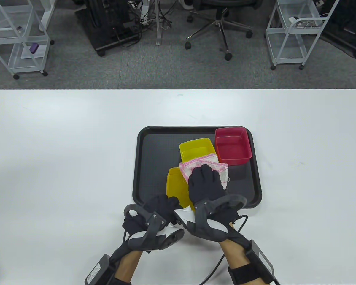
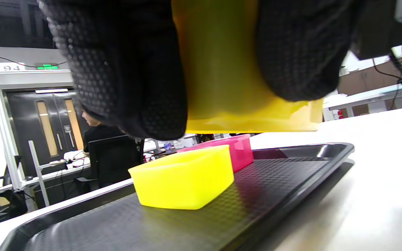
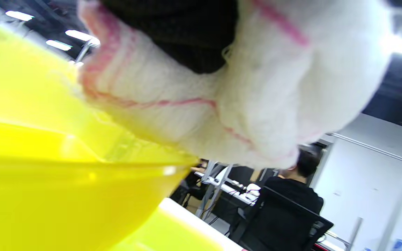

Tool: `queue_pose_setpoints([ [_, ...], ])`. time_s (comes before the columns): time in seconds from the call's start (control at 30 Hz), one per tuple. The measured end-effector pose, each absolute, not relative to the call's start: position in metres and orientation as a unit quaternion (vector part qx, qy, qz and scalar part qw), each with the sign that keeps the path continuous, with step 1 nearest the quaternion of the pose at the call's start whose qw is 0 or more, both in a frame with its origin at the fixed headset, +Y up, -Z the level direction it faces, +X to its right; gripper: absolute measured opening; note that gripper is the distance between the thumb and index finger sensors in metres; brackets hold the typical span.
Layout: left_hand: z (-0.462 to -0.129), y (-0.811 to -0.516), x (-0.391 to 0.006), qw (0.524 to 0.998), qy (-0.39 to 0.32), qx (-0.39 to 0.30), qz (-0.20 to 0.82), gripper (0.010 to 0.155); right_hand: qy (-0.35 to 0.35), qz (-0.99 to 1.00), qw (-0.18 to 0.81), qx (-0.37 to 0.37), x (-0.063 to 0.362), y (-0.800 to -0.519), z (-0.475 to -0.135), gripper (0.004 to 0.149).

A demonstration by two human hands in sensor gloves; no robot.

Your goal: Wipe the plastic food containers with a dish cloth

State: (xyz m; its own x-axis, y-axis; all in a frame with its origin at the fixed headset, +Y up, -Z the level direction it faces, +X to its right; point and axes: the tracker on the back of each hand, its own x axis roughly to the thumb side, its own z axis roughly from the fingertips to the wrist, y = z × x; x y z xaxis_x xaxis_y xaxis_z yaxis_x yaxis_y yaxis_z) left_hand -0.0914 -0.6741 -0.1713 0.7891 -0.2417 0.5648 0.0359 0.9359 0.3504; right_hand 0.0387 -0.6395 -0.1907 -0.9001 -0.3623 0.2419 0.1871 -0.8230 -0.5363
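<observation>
There are three plastic food containers, all over the black tray (image 1: 142, 166), which lies on the white table (image 1: 62, 148). Two are yellow and one is red. All three are rectangular, with rounded corners and no lids, and the plastic is a little translucent.

The red container (image 1: 233, 145) stands in the far right corner of the tray, with its opening up. The pale yellow container (image 1: 192, 148) stands just beside it on the left, also with its opening up; in the left wrist view it looks bright yellow, with smooth, slightly tapered walls.

The darker yellow container (image 1: 175, 184) is at the near side of the tray. The left hand (image 1: 157, 207) holds it by its near end: in the left wrist view the gloved fingers (image 2: 124, 69) press on both sides of its wall, and the container is lifted above the tray surface.

There is one dish cloth (image 1: 209, 166). It is white and fluffy, with a pink border and thin pink lines. The right hand (image 1: 206, 184) lies on top of it with the fingers close together and presses it on the darker yellow container. The cloth also covers the near edge of the pale yellow container.
</observation>
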Motion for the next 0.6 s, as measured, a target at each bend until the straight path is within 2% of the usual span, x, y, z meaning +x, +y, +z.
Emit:
queue_pose_setpoints([
  [0.17, -0.186, -0.673, -0.11, 0.954, -0.257, 0.151, -0.035, 0.037, 0.329, -0.931, 0.001, -0.16, 0.063, -0.636, -0.178, 0.039],
  [0.33, -0.198, -0.67, -0.136, 0.973, -0.167, 0.132, 0.086, 0.038, 0.326, -0.907, -0.183, -0.195, 0.063, -0.651, -0.162, 0.04],
  [0.5, -0.195, -0.662, -0.146, 0.966, -0.096, 0.163, 0.176, 0.038, 0.291, -0.892, -0.235, -0.253, 0.047, -0.661, -0.152, 0.041],
  [0.6, -0.194, -0.661, -0.145, 0.959, -0.096, 0.147, 0.224, 0.038, 0.268, -0.885, -0.262, -0.276, 0.044, -0.67, -0.153, 0.042],
])
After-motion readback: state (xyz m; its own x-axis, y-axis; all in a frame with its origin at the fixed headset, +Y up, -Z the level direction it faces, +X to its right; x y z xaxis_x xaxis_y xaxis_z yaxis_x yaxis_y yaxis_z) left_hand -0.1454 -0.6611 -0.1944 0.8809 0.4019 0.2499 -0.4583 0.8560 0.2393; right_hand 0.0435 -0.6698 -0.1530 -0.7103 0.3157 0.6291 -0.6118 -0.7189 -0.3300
